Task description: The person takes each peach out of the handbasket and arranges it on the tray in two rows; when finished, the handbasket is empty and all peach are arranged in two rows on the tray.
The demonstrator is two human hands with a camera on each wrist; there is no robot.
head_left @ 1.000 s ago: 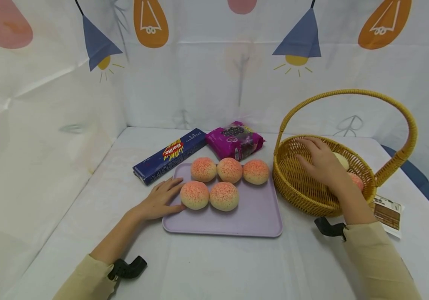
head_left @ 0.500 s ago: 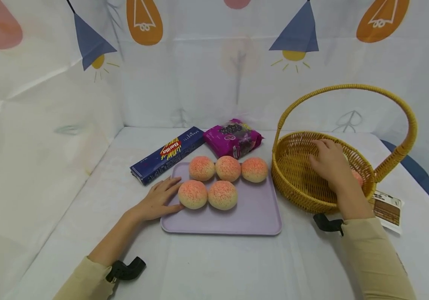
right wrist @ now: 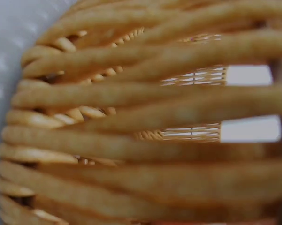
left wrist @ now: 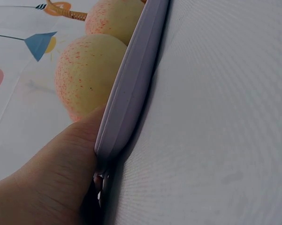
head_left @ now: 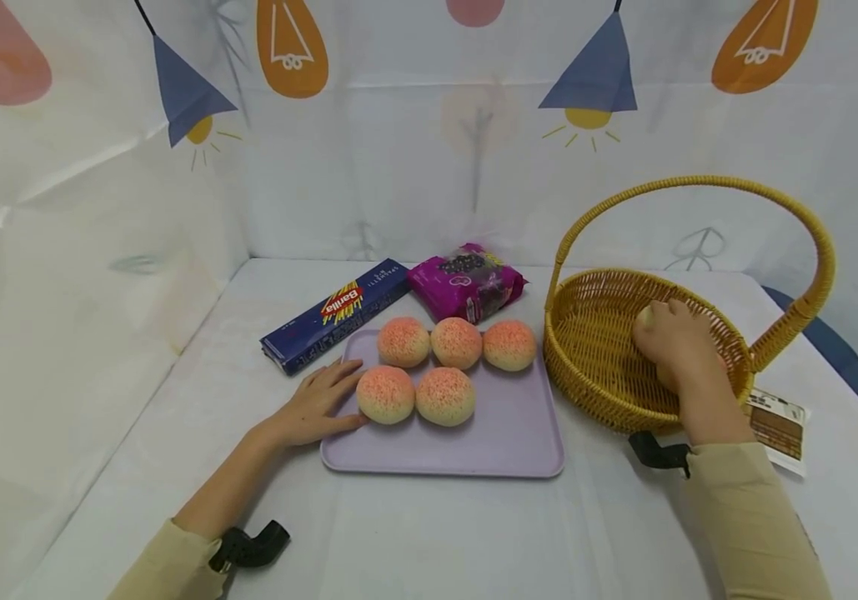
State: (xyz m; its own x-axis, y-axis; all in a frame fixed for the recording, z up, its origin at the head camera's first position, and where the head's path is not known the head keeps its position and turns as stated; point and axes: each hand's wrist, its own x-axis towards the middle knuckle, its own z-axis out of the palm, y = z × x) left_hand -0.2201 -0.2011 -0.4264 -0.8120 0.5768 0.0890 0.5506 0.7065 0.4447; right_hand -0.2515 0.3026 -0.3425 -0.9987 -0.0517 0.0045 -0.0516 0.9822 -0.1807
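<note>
In the head view my left hand (head_left: pixel 313 408) rests with spread fingers on the left edge of the lilac tray (head_left: pixel 514 433). Its thumb tip reaches the nearest peach (head_left: pixel 386 394), a round cream one with red speckles. The left wrist view shows the thumb (left wrist: pixel 61 159) against the tray's rim (left wrist: pixel 126 101). Several such peaches sit on the tray in two rows. Inside the wicker basket (head_left: pixel 586 387), my right hand (head_left: pixel 679 342) grips a pale peach (head_left: pixel 646 317), mostly covered by the fingers. The right wrist view holds only the basket's weave (right wrist: pixel 131 103).
Behind the tray lie a blue spaghetti box (head_left: pixel 334 317) and a purple packet (head_left: pixel 466 283). The basket's tall handle (head_left: pixel 699 181) arches over the right hand. A brown and white packet (head_left: pixel 776 429) lies at the basket's right. A printed cloth (head_left: pixel 398 167) hangs behind.
My right hand has moved lower and slightly right within the basket, and its fingers have curled round a peach. The left hand stays at the tray. The head view has shifted slightly.
</note>
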